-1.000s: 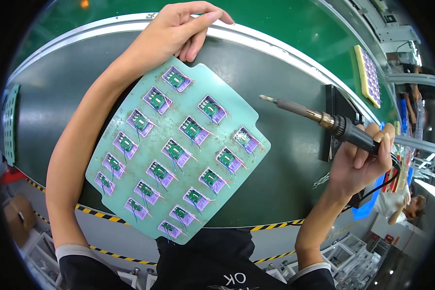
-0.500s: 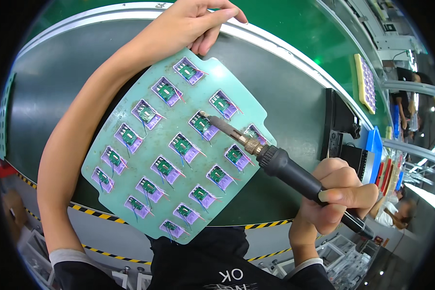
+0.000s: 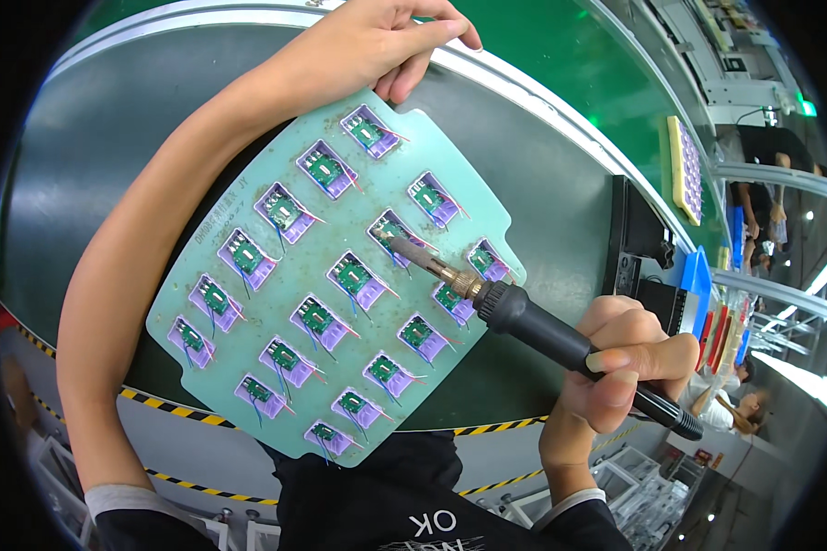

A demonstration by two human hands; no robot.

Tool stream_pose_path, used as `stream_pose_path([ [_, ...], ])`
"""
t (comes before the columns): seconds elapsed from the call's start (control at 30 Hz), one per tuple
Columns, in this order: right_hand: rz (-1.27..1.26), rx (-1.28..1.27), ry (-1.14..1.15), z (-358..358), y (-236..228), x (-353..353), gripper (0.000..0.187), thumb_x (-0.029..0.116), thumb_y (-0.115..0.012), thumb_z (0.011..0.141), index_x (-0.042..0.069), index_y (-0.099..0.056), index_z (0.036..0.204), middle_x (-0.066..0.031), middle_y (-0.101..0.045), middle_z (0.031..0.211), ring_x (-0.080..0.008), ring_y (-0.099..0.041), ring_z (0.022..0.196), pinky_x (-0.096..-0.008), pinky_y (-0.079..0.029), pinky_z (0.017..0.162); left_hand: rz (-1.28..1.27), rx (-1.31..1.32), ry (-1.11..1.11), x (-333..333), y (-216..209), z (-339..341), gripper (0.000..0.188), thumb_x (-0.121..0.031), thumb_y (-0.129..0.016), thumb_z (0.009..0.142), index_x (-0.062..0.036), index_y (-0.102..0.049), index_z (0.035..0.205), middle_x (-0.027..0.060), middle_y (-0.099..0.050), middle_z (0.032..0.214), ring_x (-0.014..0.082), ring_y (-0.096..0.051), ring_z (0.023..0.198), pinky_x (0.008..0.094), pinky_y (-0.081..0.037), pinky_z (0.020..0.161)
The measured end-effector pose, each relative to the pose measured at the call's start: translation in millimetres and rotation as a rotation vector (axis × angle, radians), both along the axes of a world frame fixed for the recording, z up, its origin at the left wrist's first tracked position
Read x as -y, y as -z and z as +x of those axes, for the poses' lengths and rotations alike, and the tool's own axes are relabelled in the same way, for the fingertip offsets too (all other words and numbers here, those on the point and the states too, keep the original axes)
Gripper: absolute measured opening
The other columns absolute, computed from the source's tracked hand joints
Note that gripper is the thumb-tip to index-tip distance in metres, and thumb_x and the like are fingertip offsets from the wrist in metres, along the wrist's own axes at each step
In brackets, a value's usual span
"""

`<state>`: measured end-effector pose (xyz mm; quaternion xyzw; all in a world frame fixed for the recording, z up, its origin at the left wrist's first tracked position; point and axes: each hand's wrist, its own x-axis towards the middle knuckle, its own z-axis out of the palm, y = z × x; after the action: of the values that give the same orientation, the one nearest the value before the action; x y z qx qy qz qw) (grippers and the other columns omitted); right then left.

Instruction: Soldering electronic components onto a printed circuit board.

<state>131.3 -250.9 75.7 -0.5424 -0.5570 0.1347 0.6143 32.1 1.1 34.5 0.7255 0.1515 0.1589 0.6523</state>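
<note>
My right hand (image 3: 620,363) is closed around the black handle of a soldering iron (image 3: 542,326). The iron's tip meets or hovers just above a small green circuit board (image 3: 392,228) in the upper middle of a pale green tray (image 3: 248,317); contact is hard to tell. Purple housings with circuit boards and thin red and blue wires fill the tray's several pockets. Along the tray's left side reaches my left arm. My left hand (image 3: 390,50) lies at its far corner, fingers loosely bent and apart; nothing visible is in them.
Beneath the tray is a dark green belt (image 3: 110,184) with a pale metal rail (image 3: 560,101) beyond it. Black equipment (image 3: 639,230) and a blue bin (image 3: 696,275) stand at right. A yellow tray (image 3: 682,170) lies past the rail. Other people are at the far right.
The iron's tip has shifted from the upper end of the same circuit board toward its left side. My left forearm sits slightly farther left, uncovering more of the tray's edge.
</note>
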Motion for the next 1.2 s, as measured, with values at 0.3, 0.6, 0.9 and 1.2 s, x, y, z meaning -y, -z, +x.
stream_pose_path([
  [0.3, 0.101, 0.166, -0.160, 11.9, 9.6, -4.6, 0.025, 0.020, -0.060, 0.084, 0.005, -0.041, 0.078, -0.0024, -0.044, 0.052, -0.0080, -0.031, 0.036, -0.0223, -0.026, 0.034, -0.013, 0.011, 0.000, -0.2, 2.3, 3.3, 0.027, -0.019, -0.040, 0.096, 0.0022, -0.054, 0.106, 0.0004, -0.048, 0.051, 0.0072, -0.046, 0.044, 0.0199, -0.035, 0.044],
  [0.6, 0.130, 0.147, -0.142, 15.0, 6.4, -5.5, 0.025, 0.019, -0.059, 0.083, 0.005, -0.039, 0.077, -0.0021, -0.042, 0.051, -0.0075, -0.030, 0.036, -0.0226, -0.026, 0.034, -0.029, -0.006, -0.020, 1.3, 0.4, 4.1, 0.027, -0.018, -0.040, 0.096, 0.0023, -0.054, 0.106, 0.0002, -0.048, 0.051, 0.0069, -0.046, 0.043, 0.0199, -0.034, 0.043],
  [0.9, 0.152, 0.172, -0.170, 17.0, 7.0, -6.6, 0.023, 0.017, -0.057, 0.084, 0.004, -0.039, 0.078, -0.0026, -0.042, 0.051, -0.0073, -0.030, 0.036, -0.0224, -0.027, 0.034, -0.026, -0.002, -0.012, -0.3, 1.0, 4.7, 0.027, -0.019, -0.040, 0.096, 0.0018, -0.054, 0.106, -0.0002, -0.048, 0.050, 0.0064, -0.046, 0.043, 0.0192, -0.034, 0.043],
  [1.2, 0.129, 0.132, -0.134, 15.9, 10.1, -4.4, 0.026, 0.020, -0.060, 0.084, 0.004, -0.041, 0.078, -0.0037, -0.043, 0.050, -0.0092, -0.032, 0.034, -0.0230, -0.027, 0.032, -0.046, 0.002, -0.004, 0.0, 2.3, 5.0, 0.027, -0.020, -0.040, 0.096, 0.0012, -0.054, 0.107, -0.0003, -0.048, 0.051, 0.0063, -0.046, 0.043, 0.0193, -0.034, 0.043],
])
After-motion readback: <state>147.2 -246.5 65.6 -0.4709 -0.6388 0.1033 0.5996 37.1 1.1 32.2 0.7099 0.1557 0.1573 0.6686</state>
